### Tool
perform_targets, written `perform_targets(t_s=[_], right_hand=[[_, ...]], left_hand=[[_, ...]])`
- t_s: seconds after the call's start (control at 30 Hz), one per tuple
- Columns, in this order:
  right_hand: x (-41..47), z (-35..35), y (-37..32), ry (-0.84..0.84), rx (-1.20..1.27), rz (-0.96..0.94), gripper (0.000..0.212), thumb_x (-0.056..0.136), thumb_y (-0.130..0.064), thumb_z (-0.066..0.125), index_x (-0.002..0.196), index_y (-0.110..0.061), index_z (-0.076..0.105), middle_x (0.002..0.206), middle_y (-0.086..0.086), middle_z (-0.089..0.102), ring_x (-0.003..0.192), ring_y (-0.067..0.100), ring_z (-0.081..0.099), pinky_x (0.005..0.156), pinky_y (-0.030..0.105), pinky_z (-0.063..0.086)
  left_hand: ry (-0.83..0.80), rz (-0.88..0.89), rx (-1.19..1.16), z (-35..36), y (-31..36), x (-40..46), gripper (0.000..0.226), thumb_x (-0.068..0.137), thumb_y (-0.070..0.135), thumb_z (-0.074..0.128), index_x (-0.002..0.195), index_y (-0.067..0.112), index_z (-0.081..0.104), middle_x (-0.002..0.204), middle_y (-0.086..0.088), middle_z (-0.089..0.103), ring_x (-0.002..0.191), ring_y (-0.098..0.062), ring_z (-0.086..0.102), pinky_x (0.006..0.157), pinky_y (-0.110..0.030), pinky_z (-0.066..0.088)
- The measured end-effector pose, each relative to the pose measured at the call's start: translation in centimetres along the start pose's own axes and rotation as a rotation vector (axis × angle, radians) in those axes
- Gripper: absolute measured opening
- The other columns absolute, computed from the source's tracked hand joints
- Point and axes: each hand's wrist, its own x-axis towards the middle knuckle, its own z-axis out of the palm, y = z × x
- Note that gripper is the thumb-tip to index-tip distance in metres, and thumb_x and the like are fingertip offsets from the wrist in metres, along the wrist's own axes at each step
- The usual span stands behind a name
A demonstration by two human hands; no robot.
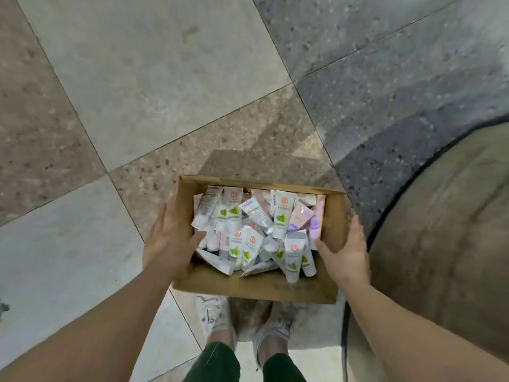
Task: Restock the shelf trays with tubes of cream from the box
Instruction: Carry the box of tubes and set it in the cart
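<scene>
A view straight down at a tiled floor point(137, 78). An open cardboard box point(256, 288) sits low in front of the person, just ahead of two white shoes point(213, 315). Whether it rests on the floor or is lifted is unclear. Inside lies a loose heap of cream tubes point(256, 230), mostly white with green leaves, some pink.

The left hand point(170, 238) holds the box's left wall, fingers outside and thumb hooked over the rim, touching the tubes. The right hand point(344, 252) presses against the right wall, thumb at the inner edge and fingers spread outside.

No shelf or tray is visible, so restocking has likely not begun; this looks like carrying or picking up the box. Next, a level, two-sided grip is needed so the tubes do not spill.
</scene>
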Motion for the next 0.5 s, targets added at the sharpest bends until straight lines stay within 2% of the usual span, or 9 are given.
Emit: perform_targets(t_s=[0.07, 0.13, 0.23, 0.3, 0.37, 0.4, 0.5], right_hand=[[1.1, 1.2, 0.7, 0.007, 0.056, 0.083, 0.100, 0.082, -0.053, 0.064, 0.154, -0.028, 0.000, 0.161, -0.001, 0.012, 0.148, 0.020, 0.015, 0.117, 0.043, 0.024], [2.0, 2.5, 1.6, -0.041, 0.107, 0.220, 0.089, 0.088, -0.046, 0.062, 0.154, -0.027, 0.004, 0.158, 0.004, 0.025, 0.142, 0.028, 0.029, 0.111, 0.043, 0.031], [3.4, 4.1, 2.7, -0.033, 0.155, 0.346, 0.064, 0.094, -0.038, 0.056, 0.150, -0.022, 0.029, 0.144, 0.011, 0.047, 0.129, 0.034, 0.045, 0.104, 0.041, 0.039], [4.2, 4.5, 3.3, -0.021, 0.129, 0.358, 0.049, 0.096, -0.035, 0.054, 0.140, -0.016, 0.045, 0.134, 0.013, 0.055, 0.121, 0.036, 0.051, 0.099, 0.039, 0.042], [4.6, 4.7, 3.9, -0.016, 0.080, 0.327, 0.041, 0.098, -0.034, 0.050, 0.133, -0.013, 0.054, 0.126, 0.014, 0.059, 0.115, 0.035, 0.054, 0.094, 0.038, 0.044], [4.6, 4.6, 4.0, -0.010, 0.066, 0.314, 0.039, 0.098, -0.035, 0.049, 0.130, -0.014, 0.056, 0.122, 0.012, 0.061, 0.112, 0.034, 0.056, 0.092, 0.038, 0.045], [3.9, 3.5, 3.7, 0.002, 0.039, 0.268, 0.035, 0.098, -0.036, 0.048, 0.125, -0.016, 0.058, 0.116, 0.009, 0.064, 0.105, 0.030, 0.058, 0.088, 0.038, 0.047]], left_hand=[[0.016, -0.105, -0.081, 1.4, -1.2, 1.3, 0.098, 0.082, 0.054, 0.064, 0.152, 0.035, -0.002, 0.162, 0.007, 0.010, 0.147, -0.024, 0.019, 0.114, -0.046, 0.026], [-0.023, -0.193, -0.171, 2.8, -2.6, 2.4, 0.098, 0.082, 0.050, 0.066, 0.152, 0.034, 0.000, 0.159, 0.002, 0.024, 0.141, -0.030, 0.032, 0.108, -0.048, 0.034], [-0.054, -0.201, -0.225, 4.7, -3.8, 3.4, 0.087, 0.087, 0.039, 0.064, 0.154, 0.028, 0.010, 0.149, -0.007, 0.043, 0.128, -0.036, 0.048, 0.099, -0.046, 0.041], [-0.055, -0.187, -0.175, 5.4, -4.4, 3.9, 0.068, 0.091, 0.037, 0.059, 0.149, 0.022, 0.028, 0.134, -0.014, 0.056, 0.113, -0.039, 0.056, 0.091, -0.044, 0.046], [-0.050, -0.186, -0.115, 5.6, -4.6, 4.4, 0.045, 0.093, 0.032, 0.053, 0.134, 0.013, 0.047, 0.116, -0.018, 0.063, 0.091, -0.035, 0.055, 0.080, -0.042, 0.047], [-0.049, -0.186, -0.098, 5.5, -4.5, 4.5, 0.038, 0.094, 0.029, 0.052, 0.127, 0.009, 0.051, 0.111, -0.019, 0.063, 0.085, -0.032, 0.051, 0.077, -0.041, 0.047], [-0.034, -0.177, -0.074, 4.3, -4.0, 3.9, 0.032, 0.095, 0.026, 0.052, 0.119, 0.005, 0.053, 0.101, -0.018, 0.060, 0.081, -0.030, 0.048, 0.071, -0.038, 0.044]])
